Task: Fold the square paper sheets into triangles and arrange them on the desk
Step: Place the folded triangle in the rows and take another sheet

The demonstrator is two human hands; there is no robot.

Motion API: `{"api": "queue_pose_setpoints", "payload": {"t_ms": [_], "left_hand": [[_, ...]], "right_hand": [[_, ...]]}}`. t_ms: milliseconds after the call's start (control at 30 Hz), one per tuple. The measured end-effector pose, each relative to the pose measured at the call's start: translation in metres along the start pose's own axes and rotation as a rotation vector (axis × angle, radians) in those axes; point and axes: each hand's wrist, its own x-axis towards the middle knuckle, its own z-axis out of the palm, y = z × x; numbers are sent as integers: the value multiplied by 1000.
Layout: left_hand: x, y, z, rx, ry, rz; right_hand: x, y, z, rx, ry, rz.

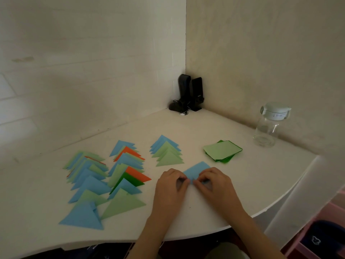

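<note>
Already three rows of folded triangles point(119, 171) lie left of the blue sheet point(197, 170); your left hand point(170, 186) and right hand point(214, 184) pinch its near corner mid-fold, and the green stack point(222, 151) just beyond it waits unfolded

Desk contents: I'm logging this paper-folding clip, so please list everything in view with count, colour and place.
blue sheet: one, blue, desk front centre, under both hands
unfolded stack: one pile, green, right of the triangles
triangle rows: three overlapping rows, blue, green, orange, desk left and centre
speakers: two, black, back corner
bottle: one, clear with pale lid, desk right by wall
desk: one, white
left hand: pinches the blue sheet
right hand: pinches the blue sheet
</note>
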Motion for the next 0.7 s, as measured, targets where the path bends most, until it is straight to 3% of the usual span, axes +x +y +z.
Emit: {"api": "queue_pose_setpoints", "payload": {"t_ms": [300,533,700], "left_hand": [[4,5,3,33,36,-59],[6,5,2,-110,39,-194],[7,0,0,-137,40,-196]], "right_hand": [[1,0,1,3,21,56],[0,-1,0,63,31,67],[0,3,1,69,38,44]]}}
